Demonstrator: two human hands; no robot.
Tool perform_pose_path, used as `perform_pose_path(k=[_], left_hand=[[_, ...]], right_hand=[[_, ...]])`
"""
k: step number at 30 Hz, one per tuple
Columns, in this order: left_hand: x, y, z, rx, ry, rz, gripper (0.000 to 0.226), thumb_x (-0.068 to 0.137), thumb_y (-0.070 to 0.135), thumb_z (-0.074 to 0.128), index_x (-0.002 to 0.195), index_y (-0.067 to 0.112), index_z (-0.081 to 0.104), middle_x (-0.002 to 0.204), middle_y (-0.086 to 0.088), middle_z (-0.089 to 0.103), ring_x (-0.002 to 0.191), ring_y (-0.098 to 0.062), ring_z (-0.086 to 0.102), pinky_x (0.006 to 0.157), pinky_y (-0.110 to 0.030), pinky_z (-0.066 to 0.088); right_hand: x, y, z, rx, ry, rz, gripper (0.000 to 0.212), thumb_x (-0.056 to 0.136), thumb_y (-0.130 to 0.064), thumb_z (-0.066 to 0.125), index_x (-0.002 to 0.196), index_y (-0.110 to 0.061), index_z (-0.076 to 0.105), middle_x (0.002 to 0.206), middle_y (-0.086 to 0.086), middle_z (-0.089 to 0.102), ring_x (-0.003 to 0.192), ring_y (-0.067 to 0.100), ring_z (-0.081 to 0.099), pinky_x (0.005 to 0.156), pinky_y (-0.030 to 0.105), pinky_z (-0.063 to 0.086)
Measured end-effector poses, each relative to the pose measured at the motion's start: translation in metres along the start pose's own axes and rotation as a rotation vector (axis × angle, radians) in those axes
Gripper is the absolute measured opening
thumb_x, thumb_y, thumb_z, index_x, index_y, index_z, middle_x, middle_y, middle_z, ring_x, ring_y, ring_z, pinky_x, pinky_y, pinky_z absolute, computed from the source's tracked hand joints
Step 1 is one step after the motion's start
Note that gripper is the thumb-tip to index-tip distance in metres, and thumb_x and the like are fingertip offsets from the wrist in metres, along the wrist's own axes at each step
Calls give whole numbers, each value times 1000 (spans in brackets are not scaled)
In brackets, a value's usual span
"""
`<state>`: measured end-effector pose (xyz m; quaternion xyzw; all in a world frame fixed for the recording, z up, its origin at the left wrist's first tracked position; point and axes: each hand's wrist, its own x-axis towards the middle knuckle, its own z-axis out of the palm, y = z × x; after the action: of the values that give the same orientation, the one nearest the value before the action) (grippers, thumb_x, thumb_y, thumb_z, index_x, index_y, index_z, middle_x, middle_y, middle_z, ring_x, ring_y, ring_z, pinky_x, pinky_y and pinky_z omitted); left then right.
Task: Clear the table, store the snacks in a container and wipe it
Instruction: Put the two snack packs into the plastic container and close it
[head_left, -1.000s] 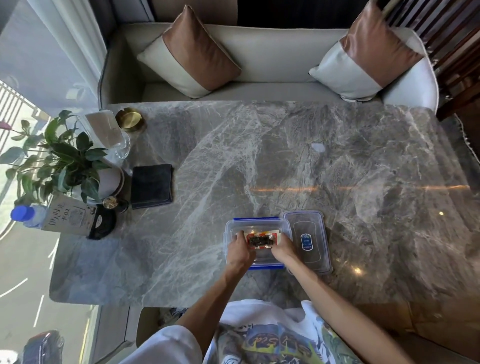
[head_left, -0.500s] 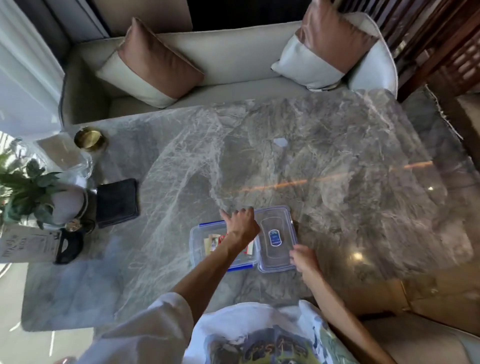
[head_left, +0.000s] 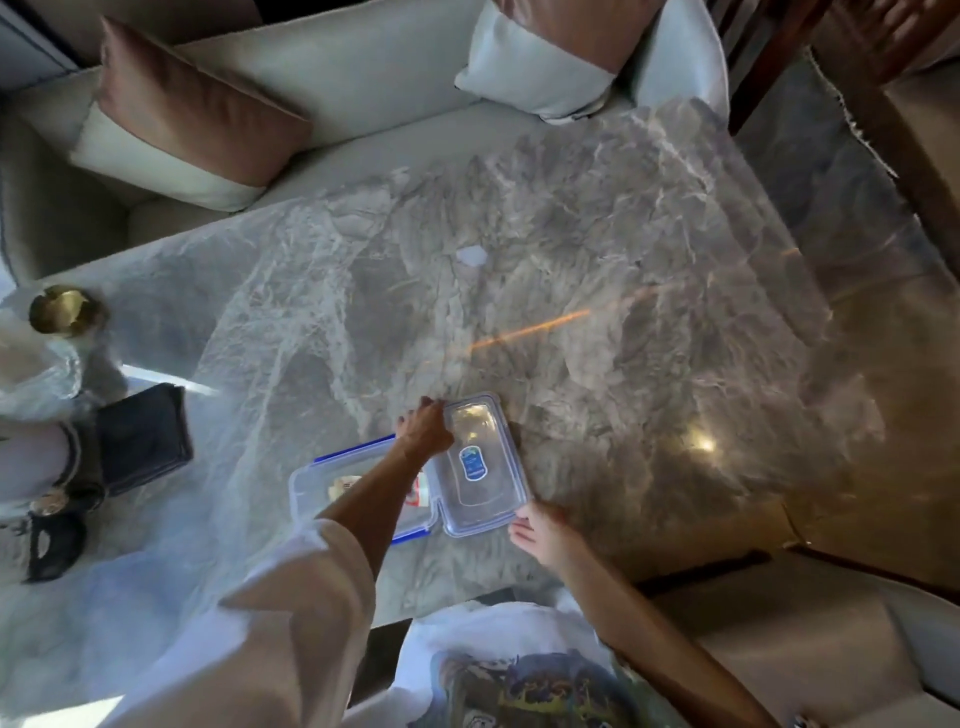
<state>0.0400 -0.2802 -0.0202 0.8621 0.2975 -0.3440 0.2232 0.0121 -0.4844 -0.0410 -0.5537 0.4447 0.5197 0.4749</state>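
Step looked like lidding: best to lift the clear rectangular plastic lid level and seat it squarely on the clear blue-clipped snack container at its 9 o'clock. Left hand curled on the lid's 10 o'clock corner, right hand loosely apart touching its 5 o'clock corner; grip closure unclear.

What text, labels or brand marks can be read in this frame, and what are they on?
No text here can be read.
Blue oval sticker on the clear lid: too blurred to read.
Snack packet in the container: red and white print, mostly hidden by the left arm, unreadable.
Shirt graphic: colourful design, lettering too blurred to read.
Gold dish and dark wallet: no markings visible.
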Motion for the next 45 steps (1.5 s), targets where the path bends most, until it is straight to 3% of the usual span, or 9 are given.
perform_pose_path(k=[5, 9, 14, 21, 25, 31, 34, 40, 45], left_hand=[[-5, 15, 0, -64, 52, -2, 42, 85, 4, 53, 126, -2, 49, 133, -24, 45, 122, -44, 49, 105, -46, 42], [-9, 32, -3, -73, 176, 65, 39, 93, 9, 53, 127, -5, 41, 132, -26, 42, 118, -45, 49, 99, -47, 41], [-38, 12, -20, -50, 357, 81, 32, 97, 12, 49, 128, 7, 43, 129, -18, 45, 114, -39, 53, 89, -48, 47], [-97, -77, -25, -281, 494, -57, 28, 93, 8, 49, 119, -3, 45, 123, -23, 48, 113, -43, 51, 87, -49, 41], [-117, -128, -7, -461, 547, -67, 21, 93, 7, 50, 110, -6, 47, 117, -26, 51, 112, -41, 49, 88, -43, 36], [-148, -177, 31, -766, 562, -170, 13, 90, 4, 57, 100, 2, 49, 108, -27, 55, 101, -40, 54, 79, -38, 37], [-157, -196, 49, -809, 537, -202, 22, 89, 6, 60, 92, 14, 40, 103, -22, 54, 98, -37, 55, 74, -34, 35], [-159, -213, 64, -811, 468, -247, 24, 84, 2, 62, 88, 9, 40, 93, -11, 47, 80, -23, 44, 59, -26, 20], [-153, -207, 57, -771, 474, -242, 25, 86, 5, 61, 82, 15, 39, 94, -11, 49, 83, -23, 45, 65, -26, 24]], right_hand=[[-2, -13, -19, 4, 25, -75, 2, 93, -3, 52, 91, -2, 51, 78, 11, 46, 89, 22, 52, 99, 35, 48], [-3, -28, -38, -20, 37, -234, 28, 88, -2, 56, 116, -6, 55, 84, 14, 52, 71, 15, 50, 88, 34, 49], [-29, -59, -25, -24, 47, -444, 57, 87, 4, 58, 134, -22, 40, 131, 9, 52, 120, 29, 53, 99, 50, 46], [-73, -73, 42, -580, 115, -970, 55, 84, 8, 58, 136, -9, 52, 123, 28, 54, 110, 41, 57, 97, 47, 49], [-82, -56, 77, -700, 86, -1173, 48, 85, 6, 59, 132, -4, 55, 116, 19, 55, 106, 36, 59, 94, 40, 49], [-68, -9, 97, -733, -22, -1133, 49, 87, 8, 59, 134, 1, 51, 123, 21, 58, 111, 33, 59, 101, 43, 47], [-59, 10, 103, -599, -84, -1032, 53, 84, 11, 63, 135, 6, 49, 119, 22, 59, 103, 27, 57, 88, 31, 47], [-52, 33, 111, -522, -111, -903, 43, 84, 17, 59, 126, 18, 51, 126, 36, 56, 115, 42, 58, 62, 4, 49], [-51, 30, 120, -557, -32, -913, 46, 86, 10, 60, 131, 5, 54, 124, 24, 64, 115, 38, 62, 96, 37, 50]])
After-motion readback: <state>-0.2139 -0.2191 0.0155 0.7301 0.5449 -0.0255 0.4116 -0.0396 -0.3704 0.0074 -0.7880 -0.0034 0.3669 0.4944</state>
